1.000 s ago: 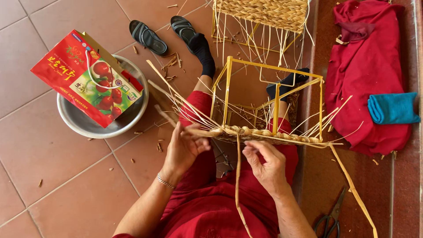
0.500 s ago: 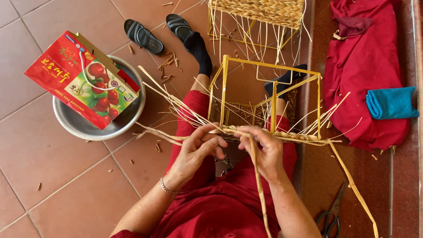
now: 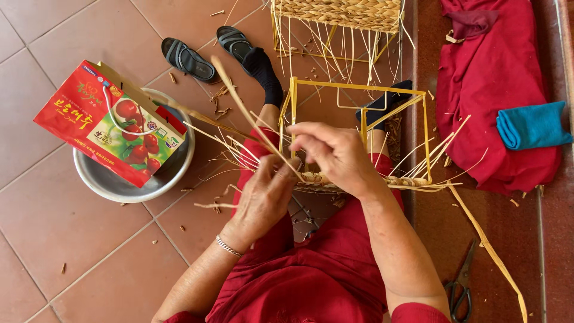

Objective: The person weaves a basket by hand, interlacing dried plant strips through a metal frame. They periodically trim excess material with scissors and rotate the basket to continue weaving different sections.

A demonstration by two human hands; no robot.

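1. At centre frame, resting on the person's lap, stands a yellow wire frame, box-shaped and open, with a band of woven straw along its lower edge. Weaving covers only that bottom course; the uprights above are bare.
2. Upper centre: a second basket, largely woven, stands on the tiled floor, well apart from the work.
3. Left of frame: a metal basin carries a red printed paper bag. Not involved.
4. Right hand, centre: fingers curled, pinching the working straw strand at the frame's front left upright.
5. Left hand, just below: fingers pressed together against the woven band, steadying loose ends.
6. Lower right: scissors lie on the floor, near the right elbow.
7. Judgement: the step is best done by keeping the strand taut, seating it tight against the previous course, and holding the band firm while the strand rounds the upright; slack would leave gaps.
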